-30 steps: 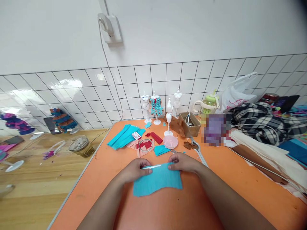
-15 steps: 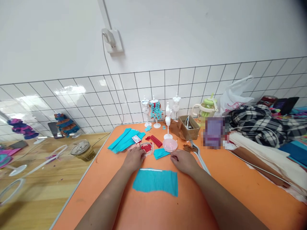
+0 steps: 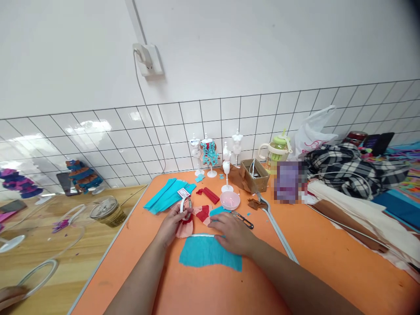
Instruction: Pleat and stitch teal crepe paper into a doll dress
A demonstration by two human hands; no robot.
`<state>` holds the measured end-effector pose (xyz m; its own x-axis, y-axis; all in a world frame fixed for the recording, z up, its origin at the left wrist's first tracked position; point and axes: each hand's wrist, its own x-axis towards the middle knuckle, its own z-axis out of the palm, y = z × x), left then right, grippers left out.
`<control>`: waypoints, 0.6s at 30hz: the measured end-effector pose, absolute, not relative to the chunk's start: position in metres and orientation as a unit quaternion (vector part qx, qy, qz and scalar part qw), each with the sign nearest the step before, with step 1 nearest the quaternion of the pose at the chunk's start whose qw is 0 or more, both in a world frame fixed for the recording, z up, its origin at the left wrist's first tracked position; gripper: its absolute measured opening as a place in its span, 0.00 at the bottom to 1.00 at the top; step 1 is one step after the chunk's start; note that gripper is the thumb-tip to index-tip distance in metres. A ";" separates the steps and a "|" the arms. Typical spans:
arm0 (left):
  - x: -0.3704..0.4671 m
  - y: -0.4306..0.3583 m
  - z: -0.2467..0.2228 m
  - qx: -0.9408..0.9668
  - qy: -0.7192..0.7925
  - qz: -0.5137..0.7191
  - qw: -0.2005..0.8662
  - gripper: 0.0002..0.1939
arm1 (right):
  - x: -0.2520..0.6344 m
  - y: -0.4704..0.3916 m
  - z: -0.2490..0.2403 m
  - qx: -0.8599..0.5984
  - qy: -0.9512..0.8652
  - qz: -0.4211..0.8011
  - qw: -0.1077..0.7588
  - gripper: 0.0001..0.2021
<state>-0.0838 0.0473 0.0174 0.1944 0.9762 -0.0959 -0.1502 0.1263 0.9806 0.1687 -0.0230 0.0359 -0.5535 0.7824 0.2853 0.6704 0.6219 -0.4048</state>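
Note:
My left hand (image 3: 169,225) grips a roll of white tape (image 3: 182,205), tilted up on its edge. Beneath that hand lies a pink and red piece of crepe paper (image 3: 185,229). My right hand (image 3: 233,231) is over the right end of a turquoise crepe paper piece (image 3: 206,254), fingers spread and holding nothing visible. Along the far edge of this piece runs a white strip (image 3: 201,235). Just beyond my right hand are small snips with a dark handle (image 3: 246,221), a folded turquoise piece (image 3: 219,211) and a pink bowl (image 3: 230,201).
Small white dress forms (image 3: 226,168) stand at the back, one dressed in turquoise ruffles (image 3: 210,153). A cardboard box (image 3: 255,176) and a green-lidded jug (image 3: 278,151) are to the right. Another person's hand (image 3: 11,297) shows at lower left on the wooden table (image 3: 82,262).
The tape roll, flat on the table before, is now raised in my left hand. My right hand has moved left and nearer, over the turquoise piece, uncovering the snips. The view has shifted slightly.

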 end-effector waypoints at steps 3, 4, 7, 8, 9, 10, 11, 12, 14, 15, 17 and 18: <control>-0.080 0.048 0.016 0.449 0.406 0.493 0.625 0.20 | 0.139 -0.020 0.040 -0.387 -0.898 0.115 0.174 0.21; -0.079 0.048 0.016 0.441 0.397 0.502 0.629 0.20 | 0.127 -0.016 0.040 -0.382 -0.904 0.110 0.158 0.24; -0.081 0.050 0.018 0.438 0.385 0.530 0.616 0.19 | 0.097 -0.001 0.040 -0.375 -0.915 0.099 0.111 0.27; -0.085 0.051 0.020 0.443 0.388 0.546 0.596 0.18 | 0.090 0.004 0.040 -0.383 -0.914 0.091 0.094 0.26; -0.091 0.052 0.023 0.451 0.395 0.565 0.567 0.18 | 0.085 0.010 0.039 -0.393 -0.912 0.080 0.084 0.26; -0.099 0.053 0.026 0.461 0.408 0.586 0.527 0.18 | 0.083 0.015 0.040 -0.403 -0.909 0.067 0.080 0.26; -0.107 0.053 0.030 0.474 0.427 0.604 0.478 0.19 | 0.082 0.019 0.040 -0.411 -0.906 0.055 0.083 0.25; -0.116 0.054 0.033 0.491 0.454 0.615 0.418 0.21 | 0.083 0.023 0.041 -0.419 -0.902 0.045 0.090 0.25; -0.131 0.054 0.039 0.548 0.531 0.585 0.273 0.26 | 0.086 0.029 0.044 -0.458 -0.881 0.037 0.110 0.21; -0.136 0.054 0.040 0.585 0.577 0.534 0.199 0.30 | 0.088 0.032 0.045 -0.490 -0.862 0.036 0.125 0.19; -0.139 0.055 0.039 0.643 0.656 0.387 0.084 0.37 | 0.088 0.036 0.046 -0.566 -0.808 0.043 0.161 0.17; -0.136 0.057 0.037 0.661 0.674 0.326 0.046 0.40 | 0.086 0.038 0.046 -0.601 -0.778 0.051 0.175 0.21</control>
<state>-0.1362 0.0567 0.0370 -0.1215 0.9212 0.3697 0.8611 -0.0874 0.5009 0.0863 0.0376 0.0463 -0.2159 0.9533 0.2113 0.9177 0.2720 -0.2896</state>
